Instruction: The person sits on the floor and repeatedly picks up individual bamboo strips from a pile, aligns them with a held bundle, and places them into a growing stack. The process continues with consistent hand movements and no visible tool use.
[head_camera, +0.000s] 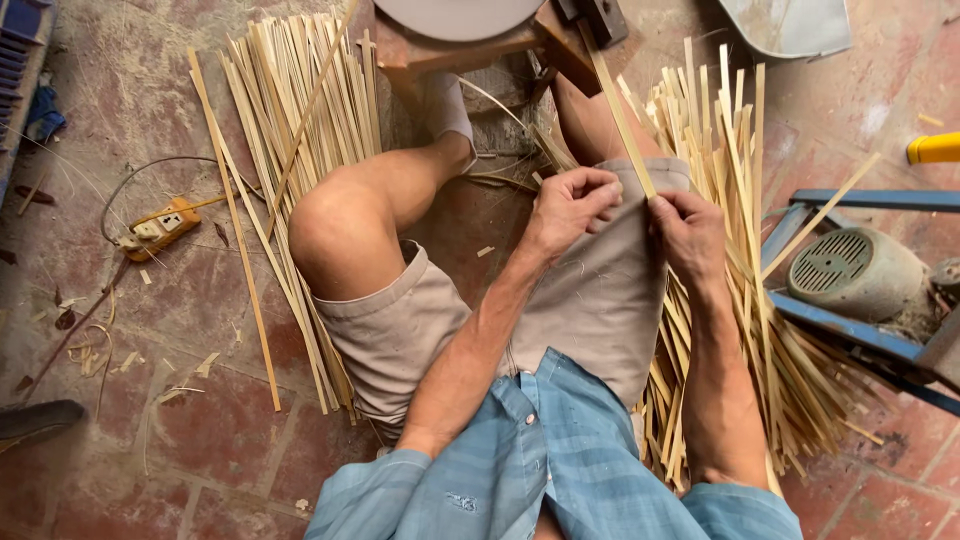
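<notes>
Seated person seen from above. At centre frame, both hands pinch one thin pale bamboo strip (622, 120) running toward the top: left hand (572, 208) beside right hand (688, 232). Keeping the grips close should steady it. Strip piles (300, 110) flank the legs.

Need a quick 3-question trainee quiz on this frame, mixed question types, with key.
1. True or false: both hands hold the same bamboo strip.
2. Which hand is nearer the grey motor? A) left hand B) right hand
3. Fill in: the orange power strip lies on the brick ____.

Key: 1 true; 2 B; 3 floor.
</notes>
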